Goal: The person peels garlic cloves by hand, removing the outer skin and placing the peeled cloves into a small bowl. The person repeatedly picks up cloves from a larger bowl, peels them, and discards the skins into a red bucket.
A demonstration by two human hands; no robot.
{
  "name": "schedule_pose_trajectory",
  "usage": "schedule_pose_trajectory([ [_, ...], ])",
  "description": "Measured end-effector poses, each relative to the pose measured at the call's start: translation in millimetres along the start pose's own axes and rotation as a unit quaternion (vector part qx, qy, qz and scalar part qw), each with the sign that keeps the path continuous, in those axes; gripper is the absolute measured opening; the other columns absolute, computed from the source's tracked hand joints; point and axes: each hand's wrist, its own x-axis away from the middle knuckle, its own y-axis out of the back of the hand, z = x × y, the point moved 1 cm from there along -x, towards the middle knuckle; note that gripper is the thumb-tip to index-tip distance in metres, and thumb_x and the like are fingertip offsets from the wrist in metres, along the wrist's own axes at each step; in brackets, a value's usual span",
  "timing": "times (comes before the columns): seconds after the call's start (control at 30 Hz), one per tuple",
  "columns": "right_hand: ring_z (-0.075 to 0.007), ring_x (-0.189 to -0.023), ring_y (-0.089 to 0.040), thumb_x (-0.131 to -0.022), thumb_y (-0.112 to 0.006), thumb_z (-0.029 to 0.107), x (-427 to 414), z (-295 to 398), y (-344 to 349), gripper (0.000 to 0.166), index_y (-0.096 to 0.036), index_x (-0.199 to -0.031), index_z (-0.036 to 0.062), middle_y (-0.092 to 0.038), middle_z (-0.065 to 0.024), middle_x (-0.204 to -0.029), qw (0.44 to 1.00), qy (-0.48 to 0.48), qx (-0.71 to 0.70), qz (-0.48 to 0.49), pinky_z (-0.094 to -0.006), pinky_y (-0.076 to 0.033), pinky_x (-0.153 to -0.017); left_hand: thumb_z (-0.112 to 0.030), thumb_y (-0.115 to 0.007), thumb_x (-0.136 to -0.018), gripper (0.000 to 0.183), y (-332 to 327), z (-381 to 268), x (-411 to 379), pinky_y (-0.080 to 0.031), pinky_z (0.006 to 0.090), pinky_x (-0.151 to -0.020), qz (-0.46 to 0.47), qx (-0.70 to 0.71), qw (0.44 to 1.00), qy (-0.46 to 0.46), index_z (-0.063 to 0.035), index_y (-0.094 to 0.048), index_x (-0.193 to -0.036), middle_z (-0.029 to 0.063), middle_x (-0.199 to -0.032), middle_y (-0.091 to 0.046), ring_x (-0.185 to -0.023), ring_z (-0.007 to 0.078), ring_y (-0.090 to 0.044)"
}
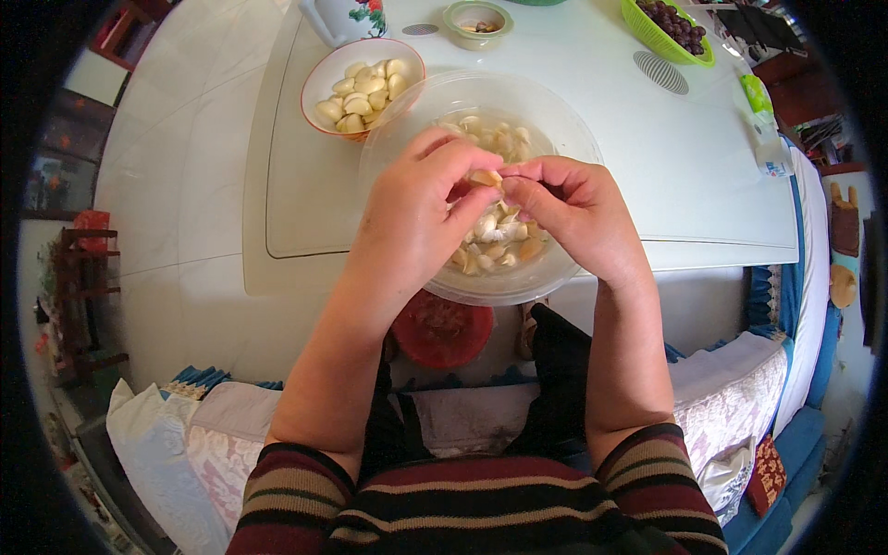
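Note:
My left hand (423, 194) pinches a garlic clove (487, 178) between thumb and fingers. The thumb and forefinger of my right hand (572, 201) meet at the clove's right end and grip it too. Both hands are above a translucent plastic basin (583, 135) of water, in which many unpeeled-looking garlic cloves (496, 232) soak. Behind my left hand, a white bowl with a red rim (309, 104) holds peeled garlic cloves (368, 87). My hands hide the middle of the basin.
A red bucket (444, 329) stands on the floor between my feet, under the basin's near edge. Further back on the white table (312, 180) are a flowered pitcher (347, 21), a small green-rimmed dish (479, 26) and a green basket (635, 28) of grapes (673, 28). Tissues (773, 156) lie at right.

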Motion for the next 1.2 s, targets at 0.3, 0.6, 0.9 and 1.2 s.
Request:
schedule_pose_trajectory([
  [0.3, -0.0026, -0.066, -0.050, -0.084, -0.062, 0.009, -3.7, -0.7, -2.4, 0.012, -0.065, -0.086, -0.0020, -0.063, 0.0007, -0.074, 0.999, 0.022, 0.034, -0.026, -0.0190, -0.043, -0.059, 0.003, -0.067, -0.076, 0.021, 0.0, -6.5, -0.9, -0.052, 0.0253, -0.066, -0.012, -0.095, 0.995, -0.028, -0.0010, -0.063, -0.096, 0.0096, -0.093, -0.057, -0.077, 0.0167, -0.062],
  [0.6, -0.0030, -0.066, -0.049, -0.082, -0.060, 0.005, -7.9, 0.3, -7.8, 0.005, -0.060, -0.080, -0.0001, -0.058, 0.0025, -0.070, 0.996, 0.041, -0.050, -0.066, -0.0188, -0.041, -0.058, 0.002, -0.061, -0.083, 0.024, 0.7, -3.8, -1.2, -0.052, 0.0264, -0.072, -0.023, 0.221, 0.969, 0.108, -0.0009, -0.061, -0.107, 0.0088, -0.102, -0.062, -0.083, 0.0152, -0.062],
  [0.9, -0.0037, -0.064, -0.050, -0.081, -0.063, 0.006, -3.0, 4.5, -5.3, 0.006, -0.061, -0.085, 0.0019, -0.058, 0.0002, -0.071, 0.998, 0.044, 0.034, 0.018, -0.0189, -0.043, -0.057, 0.003, -0.058, -0.084, 0.022, 8.5, 4.4, -4.1, -0.049, 0.0252, -0.075, -0.051, 0.384, 0.900, 0.198, -0.0018, -0.058, -0.105, 0.0086, -0.102, -0.063, -0.086, 0.0118, -0.059],
  [1.2, -0.0104, -0.068, -0.060, -0.082, -0.063, 0.004, -7.4, 3.3, -2.6, 0.012, -0.065, -0.093, 0.0000, -0.064, -0.0079, -0.079, 0.980, 0.158, 0.090, -0.076, -0.0234, -0.049, -0.061, 0.002, -0.058, -0.084, 0.023, 3.1, 3.7, -3.3, -0.048, 0.0232, -0.076, -0.037, 0.324, 0.929, 0.178, -0.0028, -0.055, -0.107, 0.0072, -0.099, -0.063, -0.086, 0.0112, -0.059],
])
